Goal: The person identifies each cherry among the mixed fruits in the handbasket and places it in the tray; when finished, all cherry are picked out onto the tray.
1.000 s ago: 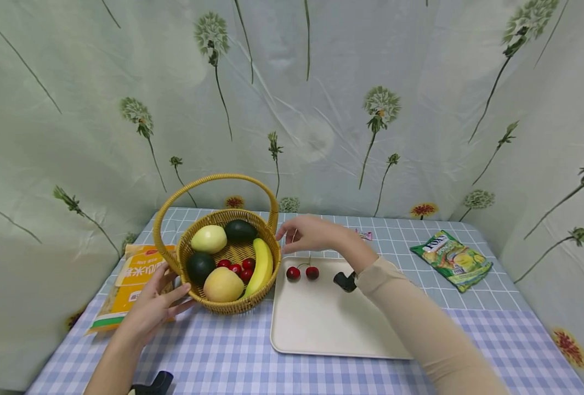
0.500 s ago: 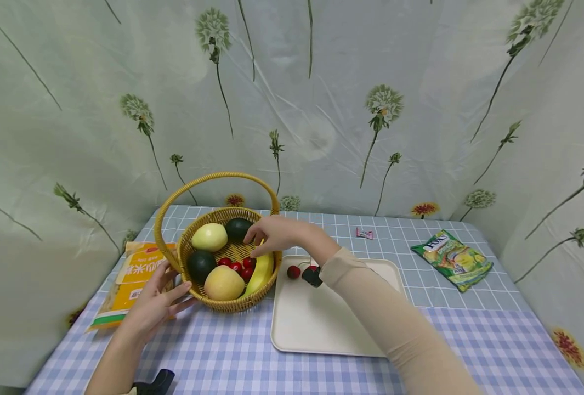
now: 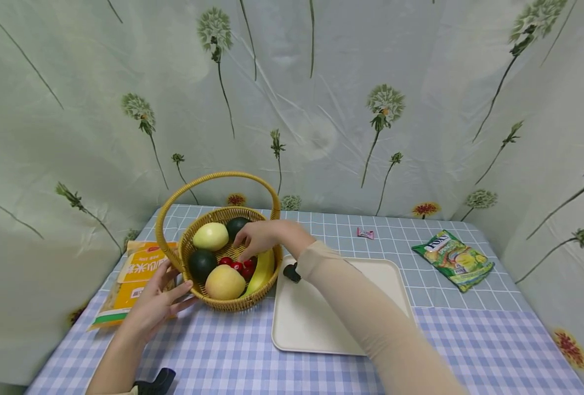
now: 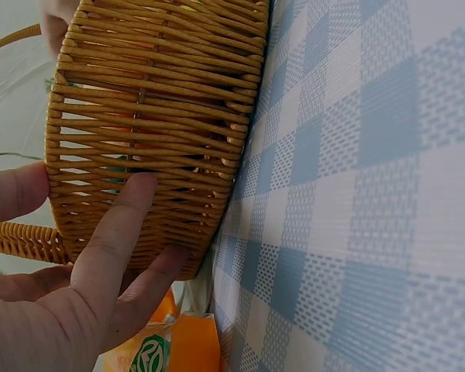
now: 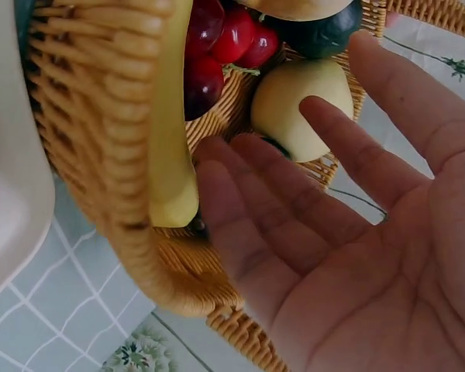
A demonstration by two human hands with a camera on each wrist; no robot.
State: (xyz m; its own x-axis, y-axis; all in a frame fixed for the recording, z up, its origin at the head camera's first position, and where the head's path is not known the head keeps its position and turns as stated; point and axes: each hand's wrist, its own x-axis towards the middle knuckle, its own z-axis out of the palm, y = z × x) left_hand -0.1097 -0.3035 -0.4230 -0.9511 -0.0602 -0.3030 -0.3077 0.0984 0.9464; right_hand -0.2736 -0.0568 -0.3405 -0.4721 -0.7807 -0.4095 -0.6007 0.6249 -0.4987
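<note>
A wicker basket [image 3: 234,305] with a tall hoop handle holds a banana [image 3: 263,273], a peach [image 3: 225,282], a pale yellow-green fruit [image 3: 210,236], two dark green avocados [image 3: 202,265] and several red cherries [image 3: 236,266]. My left hand [image 3: 154,304] grips the basket's left side, thumb at the rim and fingers against the outer wicker [image 4: 163,124]. Inside the basket, my right hand [image 3: 261,237] hovers over the cherries with loosely bent fingers. Nothing shows between those fingers [image 5: 275,186] in the right wrist view, where they lie beside the banana and pale fruit.
A cream tray [image 3: 316,326] stands right of the basket, partly under my right forearm. A yellow food packet [image 3: 136,269] lies behind my left hand. Farther right are a small pink wrapped candy [image 3: 365,233] and a green snack bag [image 3: 453,260]. A floral curtain closes the back.
My right hand has moved left from beside the basket's right rim to above the cherries inside. My right forearm now covers the two cherries on the tray. The left hand keeps its hold.
</note>
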